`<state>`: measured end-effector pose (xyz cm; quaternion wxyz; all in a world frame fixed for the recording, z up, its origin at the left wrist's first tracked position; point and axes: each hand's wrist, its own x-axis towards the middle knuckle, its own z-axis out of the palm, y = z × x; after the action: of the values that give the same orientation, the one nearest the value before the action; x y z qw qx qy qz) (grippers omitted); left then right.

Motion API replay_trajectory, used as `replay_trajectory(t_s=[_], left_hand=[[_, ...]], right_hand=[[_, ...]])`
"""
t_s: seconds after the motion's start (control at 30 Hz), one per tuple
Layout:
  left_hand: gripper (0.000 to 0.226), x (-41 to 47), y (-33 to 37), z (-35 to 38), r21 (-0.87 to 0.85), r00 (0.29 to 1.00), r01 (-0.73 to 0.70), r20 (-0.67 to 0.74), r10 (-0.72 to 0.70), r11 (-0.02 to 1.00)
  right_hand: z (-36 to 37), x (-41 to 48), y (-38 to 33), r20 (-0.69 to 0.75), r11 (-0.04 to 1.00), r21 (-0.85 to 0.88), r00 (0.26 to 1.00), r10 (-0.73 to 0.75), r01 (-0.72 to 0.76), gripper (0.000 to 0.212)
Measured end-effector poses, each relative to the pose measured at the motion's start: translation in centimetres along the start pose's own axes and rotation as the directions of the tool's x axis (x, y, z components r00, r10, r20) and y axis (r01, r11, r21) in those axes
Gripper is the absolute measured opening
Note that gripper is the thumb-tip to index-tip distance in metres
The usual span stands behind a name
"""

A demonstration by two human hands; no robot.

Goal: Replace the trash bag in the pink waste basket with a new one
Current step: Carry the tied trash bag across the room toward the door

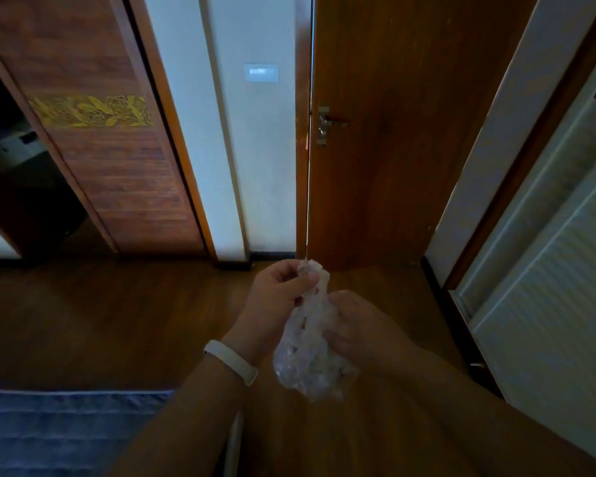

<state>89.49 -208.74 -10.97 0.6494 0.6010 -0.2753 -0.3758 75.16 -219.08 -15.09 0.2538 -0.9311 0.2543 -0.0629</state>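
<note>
A crumpled clear plastic trash bag [308, 359] with something light inside hangs in front of me above the wooden floor. My left hand [276, 297], with a white band on its wrist, pinches the gathered top of the bag. My right hand [355, 325] holds the bag's side lower down, fingers curled against the plastic. The pink waste basket is not in view.
A brown wooden door [393, 139] with a metal handle [326, 123] stands straight ahead, slightly ajar. A wardrobe sliding door [111, 160] with a gold flower band is at the left. A blue rug [66, 432] lies at the lower left. White panelled doors [547, 287] line the right.
</note>
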Motion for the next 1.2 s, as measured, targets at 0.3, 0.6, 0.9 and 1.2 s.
replay_trajectory(t_s=[0.3,0.6,0.9,1.2], left_hand=[[0.017,11.9,3.8,-8.2,-0.06,1.0,0.013,0.006,-0.012,0.998],[0.014,21.3,3.6,-13.0,-0.16,0.997,0.071,-0.026,-0.076,0.985],[0.018,35.7,3.1,-15.8,-0.18,0.986,0.083,-0.13,-0.107,0.98],[0.012,48.1,5.3,-17.8,-0.152,0.987,0.087,-0.125,-0.106,0.985]], right_hand=[[0.2,13.8,-2.6,-0.027,1.0,-0.016,1.0,-0.006,0.005,0.047],[2.0,25.5,-2.9,0.022,0.999,0.028,0.999,-0.032,0.031,0.051],[0.6,40.9,1.0,0.113,0.995,0.021,0.989,-0.099,0.097,0.05],[-1.1,53.9,4.0,0.101,0.987,0.059,0.983,-0.153,0.148,0.053]])
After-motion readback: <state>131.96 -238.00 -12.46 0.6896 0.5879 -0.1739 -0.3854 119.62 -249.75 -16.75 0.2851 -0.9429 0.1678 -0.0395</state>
